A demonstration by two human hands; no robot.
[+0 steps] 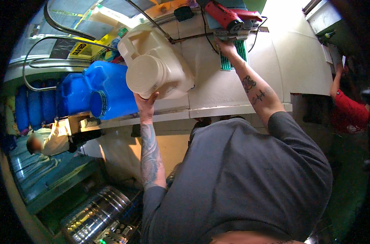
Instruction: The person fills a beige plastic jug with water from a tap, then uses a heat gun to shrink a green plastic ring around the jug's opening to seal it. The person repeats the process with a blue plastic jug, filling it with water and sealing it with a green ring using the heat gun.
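A cream plastic jerrycan (176,76) with a wide screw cap (144,74) lies on the white counter, its cap towards me. My left hand (146,103) grips its cap end from below, thumb at the cap's rim and the other fingers hidden. Farther off, my right hand (227,48) touches a stack of pale, clear-looking items (230,35); its fingertips are partly hidden. Green-striped material (241,50) lies beside that wrist. Above the stack rests a red heat gun or dryer (224,16) with a black cord.
A blue plastic jerrycan (115,88) stands against the cream one, with more blue containers (35,103) beyond. Bent metal tubing (58,27) overhangs at left. The white counter edge (233,109) runs before me. One person sits at far left; another in red is at right.
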